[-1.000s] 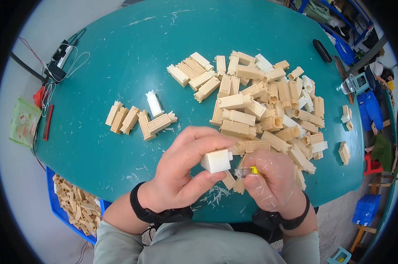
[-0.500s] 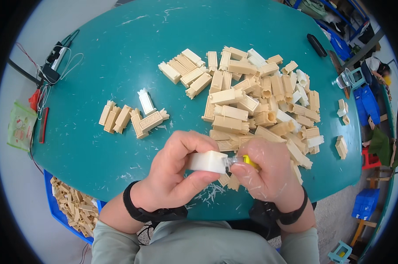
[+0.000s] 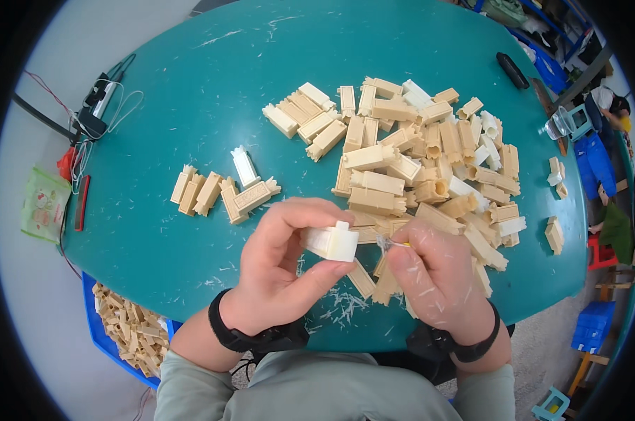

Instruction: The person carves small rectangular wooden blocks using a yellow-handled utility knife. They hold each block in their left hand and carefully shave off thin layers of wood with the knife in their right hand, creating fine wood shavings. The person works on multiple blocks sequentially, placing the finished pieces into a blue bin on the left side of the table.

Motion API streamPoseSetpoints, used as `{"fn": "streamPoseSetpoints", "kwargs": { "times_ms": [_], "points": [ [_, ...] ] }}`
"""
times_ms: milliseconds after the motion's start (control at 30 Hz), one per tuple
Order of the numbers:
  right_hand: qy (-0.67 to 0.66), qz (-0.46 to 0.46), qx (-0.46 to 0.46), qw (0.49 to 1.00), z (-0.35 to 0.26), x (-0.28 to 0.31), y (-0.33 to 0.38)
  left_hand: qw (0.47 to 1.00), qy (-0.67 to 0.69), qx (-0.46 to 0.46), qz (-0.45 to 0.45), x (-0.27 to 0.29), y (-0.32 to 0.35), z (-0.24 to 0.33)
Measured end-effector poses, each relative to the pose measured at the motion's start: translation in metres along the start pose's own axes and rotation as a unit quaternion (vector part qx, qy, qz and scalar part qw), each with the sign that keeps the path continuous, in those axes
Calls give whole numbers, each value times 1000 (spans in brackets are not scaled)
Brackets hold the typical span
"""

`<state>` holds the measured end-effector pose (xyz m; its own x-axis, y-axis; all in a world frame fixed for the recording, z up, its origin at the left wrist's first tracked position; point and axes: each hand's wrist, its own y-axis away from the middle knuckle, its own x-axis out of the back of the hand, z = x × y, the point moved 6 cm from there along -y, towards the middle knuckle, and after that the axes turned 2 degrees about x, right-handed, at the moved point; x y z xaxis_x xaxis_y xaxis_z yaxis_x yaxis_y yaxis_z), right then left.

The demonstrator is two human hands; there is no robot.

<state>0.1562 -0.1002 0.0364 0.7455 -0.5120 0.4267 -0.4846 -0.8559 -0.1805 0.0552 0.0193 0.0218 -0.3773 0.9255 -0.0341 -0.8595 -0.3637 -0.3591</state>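
My left hand (image 3: 279, 277) pinches a white plastic block (image 3: 333, 243) between thumb and fingers. One squared end points right, with a small tab standing on its upper edge. To its right, my right hand (image 3: 436, 277) is closed around a small yellow-handled tool (image 3: 386, 243). Most of the tool is hidden in the fist; its thin tip, with pale shavings clinging to it, stands a little apart from the block. Flecks of white stick to the right hand. Behind both hands spreads a pile of beige and white plastic blocks (image 3: 373, 181).
Pale shavings (image 3: 342, 306) litter the green table (image 3: 170, 105). A small group of blocks (image 3: 254, 196) lies left of centre. A blue bin (image 3: 107, 340) full of pieces stands below left. A black case (image 3: 511, 71) and a power strip (image 3: 96, 105) lie near the edges.
The tool tip has come away from the block as my right hand shifted right. The block has turned, so its tabbed end now shows. The whole view has shifted slightly.
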Motion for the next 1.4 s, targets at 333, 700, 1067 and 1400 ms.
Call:
{"fn": "streamPoseSetpoints", "kwargs": {
  "times_ms": [333, 700, 1067, 1400],
  "points": [
    [24, 8, 30, 999, 5, -9, 3, 955, -271, -117, 19, 2, 5, 12],
    [103, 24, 37, 994, 6, -7, 3, 935, -306, -177, 36, -3, 4, 18],
    [23, 111, -39, 993, 19, 17, -4, 926, -375, 30, -29, 5, -16, -2],
    [-8, 126, -27, 992, 21, 18, -2, 827, -562, -6, -28, 23, -15, -3]
  ]
}}
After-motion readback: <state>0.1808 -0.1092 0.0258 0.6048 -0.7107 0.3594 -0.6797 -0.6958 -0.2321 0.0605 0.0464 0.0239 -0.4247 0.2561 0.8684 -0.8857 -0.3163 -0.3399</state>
